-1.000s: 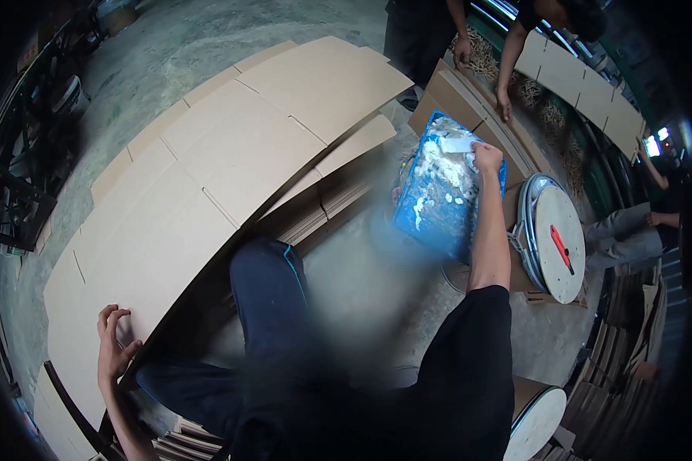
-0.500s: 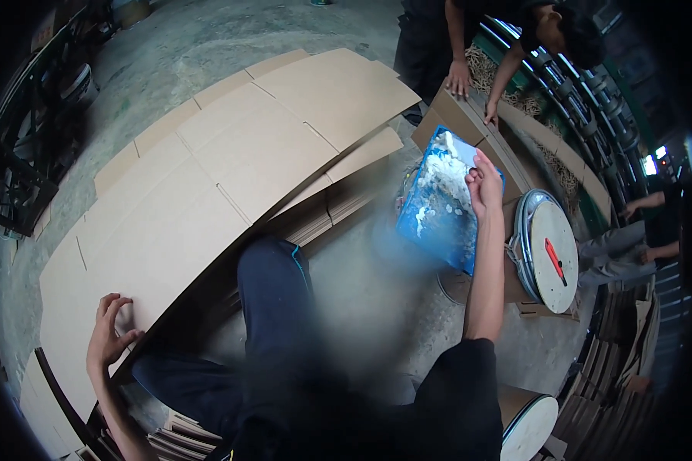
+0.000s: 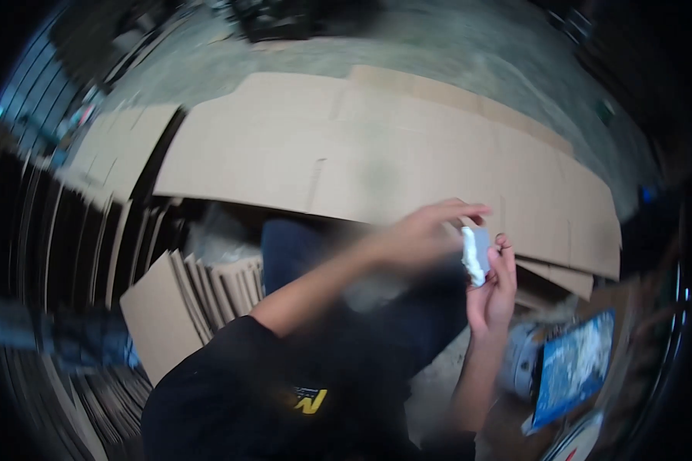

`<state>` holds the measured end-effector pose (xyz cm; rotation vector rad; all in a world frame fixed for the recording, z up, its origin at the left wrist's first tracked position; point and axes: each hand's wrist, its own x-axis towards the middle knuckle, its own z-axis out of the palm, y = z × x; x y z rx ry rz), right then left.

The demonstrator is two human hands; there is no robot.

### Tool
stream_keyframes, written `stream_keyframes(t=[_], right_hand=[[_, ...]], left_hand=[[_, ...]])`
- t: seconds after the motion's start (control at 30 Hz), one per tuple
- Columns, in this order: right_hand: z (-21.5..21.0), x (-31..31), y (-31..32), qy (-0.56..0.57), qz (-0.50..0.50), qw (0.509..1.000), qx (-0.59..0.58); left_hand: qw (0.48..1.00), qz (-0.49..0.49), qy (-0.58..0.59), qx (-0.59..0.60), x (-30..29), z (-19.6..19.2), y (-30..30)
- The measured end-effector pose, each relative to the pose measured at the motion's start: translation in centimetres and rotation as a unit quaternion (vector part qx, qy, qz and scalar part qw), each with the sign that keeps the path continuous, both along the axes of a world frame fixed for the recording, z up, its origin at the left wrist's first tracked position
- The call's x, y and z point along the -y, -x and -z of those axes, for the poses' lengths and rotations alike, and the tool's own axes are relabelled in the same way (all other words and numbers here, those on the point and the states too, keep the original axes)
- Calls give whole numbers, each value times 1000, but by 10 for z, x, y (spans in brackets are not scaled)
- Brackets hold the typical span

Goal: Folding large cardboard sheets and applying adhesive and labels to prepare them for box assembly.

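Observation:
My right hand [image 3: 496, 288] grips a small flat grey scraper [image 3: 482, 244], its left edge coated with thick white paste. Close beside the scraper is my left hand [image 3: 430, 230], blurred, its fingers stretched out over the top; whether it touches the scraper I cannot tell. Both hands are above the near edge of a large flat cardboard sheet [image 3: 407, 154], which has cut slots and crease lines. At the lower right lies a blue tray [image 3: 553, 388] smeared with white paste.
A whitish bucket [image 3: 519, 357] stands beside the tray. Folded cardboard pieces [image 3: 169, 311] stand on edge at the left near my leg. Another cardboard sheet [image 3: 123, 150] lies at the far left, past a dark gap. Concrete floor [image 3: 438, 58] stretches beyond the sheets.
My view has swung left. The right hand has left the blue tray with the paste-coated scraper and is over the sheet's edge. The left hand has come off the sheet toward it.

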<state>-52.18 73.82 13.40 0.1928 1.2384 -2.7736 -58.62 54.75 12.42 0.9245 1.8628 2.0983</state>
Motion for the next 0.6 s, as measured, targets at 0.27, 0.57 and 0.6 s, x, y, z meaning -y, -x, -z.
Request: stream_keyframes(t=[0.27,0.57,0.6], right_hand=[[-7,130,24,65,-161,984,43],[32,162,74,-411,-117,879,-210],[33,161,76,-479,-116,838,-234]], left_hand=[[991,-32,-86,94,129,12,-10],[966,-234,-86,68,311,-47,-8],[960,-256,-71,84,340,-58,-11]])
